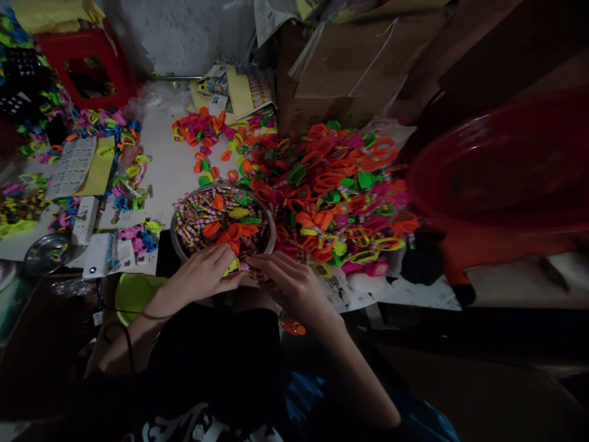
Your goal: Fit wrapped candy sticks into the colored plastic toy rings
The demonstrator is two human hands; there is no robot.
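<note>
My left hand (pixel 205 270) is closed, thumb and fingers pinching a small yellow plastic toy watch (pixel 232 267) at the near rim of a round metal bowl (pixel 272 230). Beside it my right hand (pixel 292 279) is closed on a small wrapped candy roll (pixel 245 266), partly hidden by the fingers. The two pieces meet between the fingertips; whether they are joined I cannot tell. Many printed candy rolls (pixel 191 215) fill the bowl. Several orange, green and yellow toy watches (pixel 234 232) lie on top of them.
Right of the bowl rises a large pile of bright toy watches (pixel 326 184). Behind it stands a cardboard box (pixel 350 67), with a big red basin (pixel 501 166) at the far right. A red stool (pixel 87 67), a white power strip (pixel 85 221) and a small metal bowl (pixel 46 255) are leftward.
</note>
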